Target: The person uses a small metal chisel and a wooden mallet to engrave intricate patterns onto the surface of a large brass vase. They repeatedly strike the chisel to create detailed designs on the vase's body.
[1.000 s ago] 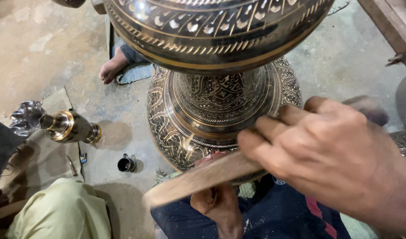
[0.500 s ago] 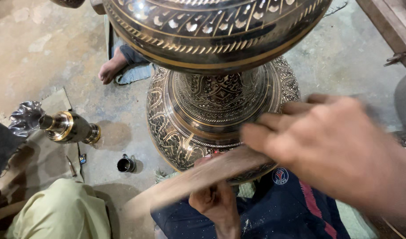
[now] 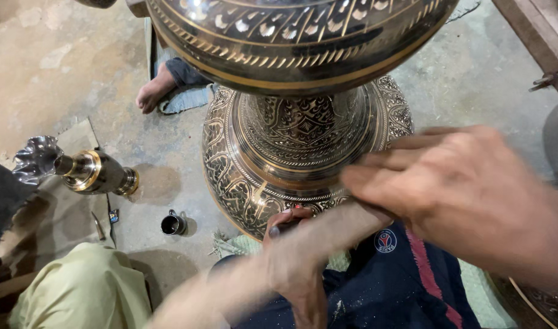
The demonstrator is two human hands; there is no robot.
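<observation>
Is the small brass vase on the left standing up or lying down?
Lying down: the small brass vase rests on its side on the floor, ruffled mouth pointing left.

right hand (image 3: 467, 195) curled, left hand (image 3: 294, 259) gripping

Dim, warm light; glints on the brass vase (image 3: 303, 140); right hand (image 3: 467, 195) apparently motion-blurred.

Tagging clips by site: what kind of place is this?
Probably a metal-engraving craft workshop, worked at floor level. A large engraved brass vessel stands on a bare concrete floor, the left hand holds a tool against its base, and a smaller brass vase lies nearby.
</observation>
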